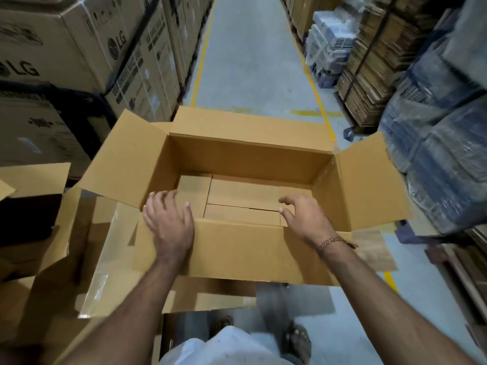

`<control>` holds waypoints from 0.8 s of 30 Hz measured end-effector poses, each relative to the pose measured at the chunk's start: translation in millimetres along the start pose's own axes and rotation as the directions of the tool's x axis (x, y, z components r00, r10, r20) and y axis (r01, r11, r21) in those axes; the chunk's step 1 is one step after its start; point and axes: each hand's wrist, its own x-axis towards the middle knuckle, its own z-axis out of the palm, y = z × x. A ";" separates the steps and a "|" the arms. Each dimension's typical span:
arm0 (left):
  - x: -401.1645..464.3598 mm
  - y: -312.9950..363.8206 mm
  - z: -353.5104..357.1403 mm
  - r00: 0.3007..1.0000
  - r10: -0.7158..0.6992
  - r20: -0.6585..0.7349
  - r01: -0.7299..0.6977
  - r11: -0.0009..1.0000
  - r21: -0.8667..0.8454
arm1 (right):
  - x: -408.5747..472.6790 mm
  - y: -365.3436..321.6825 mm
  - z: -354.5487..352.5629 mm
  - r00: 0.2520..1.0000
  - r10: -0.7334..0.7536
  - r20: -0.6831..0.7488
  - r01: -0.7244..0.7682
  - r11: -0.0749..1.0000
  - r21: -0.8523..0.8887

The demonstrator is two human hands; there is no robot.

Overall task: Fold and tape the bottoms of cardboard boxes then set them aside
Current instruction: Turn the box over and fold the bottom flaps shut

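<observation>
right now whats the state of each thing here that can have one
cardboard box: upright, top flaps open, bottom flaps folded shut inside
left hand: open, resting on the box's near rim
right hand: open, fingers spread over the near rim
box at left: open, clear tape on its flap

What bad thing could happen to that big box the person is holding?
1. Both hands, left hand and right hand, only rest over the near wall of the open box, so it might slip or tip.
2. The bottom flaps show gaps between them; if they are not well taped, they could pop open.
3. Another box lies close at the left, by the person's feet, so tripping or bumping seems possible.
</observation>
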 end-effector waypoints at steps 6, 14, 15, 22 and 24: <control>0.7 -11.9 -12.3 0.849 -0.492 -0.192 0.454 0.866 -0.209 | -46.7 25.6 6.1 0.950 0.106 -0.292 -0.132 0.989 -0.071; 11.8 -35.9 -17.7 0.805 -0.582 0.116 0.588 0.753 -0.297 | -86.9 39.3 32.4 0.599 0.671 -0.437 -0.585 0.739 0.333; 13.0 -34.8 -20.8 0.802 -0.582 0.134 0.593 0.746 -0.305 | -87.8 41.4 32.5 0.589 0.713 -0.380 -0.579 0.700 0.417; 29.5 -18.4 -50.4 0.823 -0.520 0.230 0.569 0.749 -0.339 | -71.9 73.7 14.9 0.735 0.648 -0.200 -0.478 0.704 0.525; 40.6 -9.5 -67.4 0.841 -0.472 0.263 0.539 0.772 -0.337 | -65.1 84.8 -11.5 0.775 0.609 -0.170 -0.440 0.713 0.546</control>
